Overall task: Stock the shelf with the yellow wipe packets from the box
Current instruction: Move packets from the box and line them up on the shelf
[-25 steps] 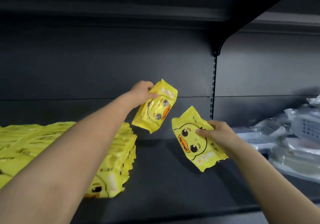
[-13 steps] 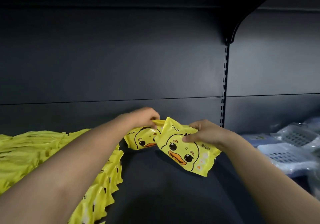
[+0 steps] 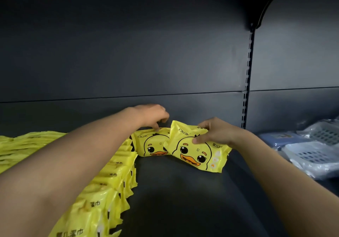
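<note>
Two yellow duck-print wipe packets stand upright at the back of the dark shelf (image 3: 183, 200). My left hand (image 3: 152, 115) pinches the top edge of the rear packet (image 3: 152, 145), which stands on the shelf against the back wall. My right hand (image 3: 214, 132) grips the top right of the front packet (image 3: 196, 152), which overlaps the rear one and tilts slightly. A row of several more yellow packets (image 3: 113, 178) runs along the left, partly hidden under my left forearm. The box is out of view.
The shelf's dark back panel (image 3: 128, 53) rises behind the packets, with a slotted upright (image 3: 246, 90) to the right. Plastic-wrapped blue and white baskets (image 3: 310, 148) fill the neighbouring bay at right. Bare shelf surface lies in front of the two packets.
Both hands have carried their packets from mid-air down and back onto the shelf. The packets turned upright, faces forward, and the view moved closer.
</note>
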`<state>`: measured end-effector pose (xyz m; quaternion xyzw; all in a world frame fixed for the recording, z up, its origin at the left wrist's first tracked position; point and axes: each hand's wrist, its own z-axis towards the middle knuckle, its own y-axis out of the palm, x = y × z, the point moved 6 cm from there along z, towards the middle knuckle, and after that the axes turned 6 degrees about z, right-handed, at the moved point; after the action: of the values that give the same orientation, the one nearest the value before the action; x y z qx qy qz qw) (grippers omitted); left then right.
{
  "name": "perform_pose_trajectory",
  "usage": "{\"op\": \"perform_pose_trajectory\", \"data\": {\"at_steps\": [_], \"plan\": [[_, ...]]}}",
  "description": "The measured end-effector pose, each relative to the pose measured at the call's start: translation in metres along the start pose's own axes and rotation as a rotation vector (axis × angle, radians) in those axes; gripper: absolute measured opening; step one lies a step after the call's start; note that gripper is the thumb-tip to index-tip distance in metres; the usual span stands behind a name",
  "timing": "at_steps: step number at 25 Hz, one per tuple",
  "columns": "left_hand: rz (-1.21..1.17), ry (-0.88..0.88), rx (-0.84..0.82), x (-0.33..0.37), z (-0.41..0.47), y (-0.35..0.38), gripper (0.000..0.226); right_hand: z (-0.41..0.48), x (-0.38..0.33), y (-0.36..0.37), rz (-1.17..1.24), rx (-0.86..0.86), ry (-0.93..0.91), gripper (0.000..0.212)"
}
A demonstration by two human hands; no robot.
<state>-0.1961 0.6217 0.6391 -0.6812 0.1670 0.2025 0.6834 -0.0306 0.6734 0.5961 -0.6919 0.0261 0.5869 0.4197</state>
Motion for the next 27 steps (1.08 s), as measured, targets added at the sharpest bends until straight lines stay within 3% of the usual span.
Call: {"op": "perform_pose_trajectory", "data": {"at_steps": [5,8,10,14,17,22,27], "plan": [[-0.116,-0.15,-0.053,-0.04,-0.045,-0.002,0.029,0.027,-0.037,0.036,-0.246,-0.046,-0.14,0.028],[-0.181,-0.215,-0.067,-0.059,-0.073,0.01,0.029,0.054,-0.049,0.071,-0.538,0.112,-0.28,0.042],[-0.233,-0.239,-0.081,-0.062,-0.085,0.017,0.035,0.059,-0.045,0.086,-0.701,0.24,-0.356,0.053],[-0.272,-0.225,-0.151,-0.036,-0.096,0.03,0.063,0.059,-0.026,0.093,-0.822,0.234,-0.297,0.085],[-0.291,-0.239,-0.211,-0.012,-0.102,0.041,0.077,0.061,-0.026,0.097,-0.864,0.292,-0.295,0.083],[-0.349,-0.289,-0.187,0.006,-0.101,0.049,0.08,0.059,-0.025,0.099,-0.862,0.358,-0.294,0.08],[-0.277,-0.326,-0.153,0.009,-0.106,0.052,0.068,0.057,-0.026,0.103,-0.863,0.361,-0.253,0.082]]}}
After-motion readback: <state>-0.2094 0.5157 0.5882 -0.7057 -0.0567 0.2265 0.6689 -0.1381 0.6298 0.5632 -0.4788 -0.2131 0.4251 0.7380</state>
